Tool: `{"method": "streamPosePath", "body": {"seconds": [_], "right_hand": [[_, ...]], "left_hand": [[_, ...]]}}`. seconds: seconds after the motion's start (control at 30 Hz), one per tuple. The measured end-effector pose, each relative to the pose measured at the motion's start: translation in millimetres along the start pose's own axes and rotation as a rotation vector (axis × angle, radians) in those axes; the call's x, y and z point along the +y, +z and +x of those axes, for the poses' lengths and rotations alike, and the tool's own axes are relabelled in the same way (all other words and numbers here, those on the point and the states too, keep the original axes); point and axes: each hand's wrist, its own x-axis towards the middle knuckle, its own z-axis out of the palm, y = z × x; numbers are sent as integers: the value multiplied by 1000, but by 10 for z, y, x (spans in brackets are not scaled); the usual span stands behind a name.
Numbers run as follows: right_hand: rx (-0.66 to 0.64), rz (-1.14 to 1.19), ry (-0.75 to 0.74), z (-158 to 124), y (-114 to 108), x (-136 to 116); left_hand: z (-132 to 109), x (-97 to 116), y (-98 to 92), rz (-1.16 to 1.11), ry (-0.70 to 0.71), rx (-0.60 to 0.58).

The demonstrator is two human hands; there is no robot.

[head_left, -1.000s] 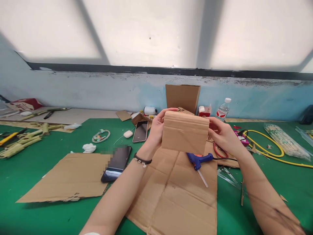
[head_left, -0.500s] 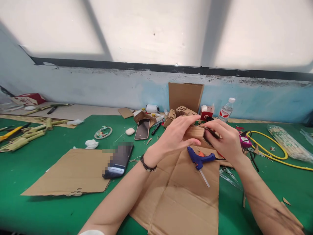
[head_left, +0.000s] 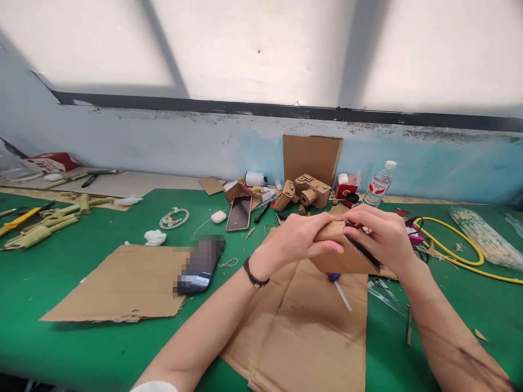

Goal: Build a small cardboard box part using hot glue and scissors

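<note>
My left hand (head_left: 300, 237), a dark beaded bracelet on its wrist, grips the left side of a folded cardboard piece (head_left: 343, 260), thumb in front and fingers over the top. On its right, my right hand (head_left: 379, 234) has its fingers closed on the open edge; its fingertips are partly hidden. The piece is raised above a large creased cardboard sheet (head_left: 310, 337) on the green table. Beneath it, a blue glue gun (head_left: 334, 277) is mostly hidden, with its clear glue stick (head_left: 343, 296) sticking out toward me.
A cardboard model camera (head_left: 312, 190) stands at the back beside a water bottle (head_left: 378, 185). Phones (head_left: 239, 213), a flat cardboard sheet (head_left: 118, 286) and plant stalks (head_left: 53, 223) lie to the left. Scissors (head_left: 388, 292), a yellow cable (head_left: 469, 261) and a bagged bundle (head_left: 488, 237) lie right.
The cardboard piece has tilted and come lower, so its broad face shows and covers most of the glue gun. Both hands moved down with it, uncovering the model camera behind.
</note>
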Motion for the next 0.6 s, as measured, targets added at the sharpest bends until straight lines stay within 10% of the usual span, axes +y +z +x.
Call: {"method": "streamPosePath", "body": {"seconds": [0.6], "right_hand": [[-42, -221, -61, -70, -29, -175]], "left_hand": [[20, 83, -173, -22, 39, -79]]}}
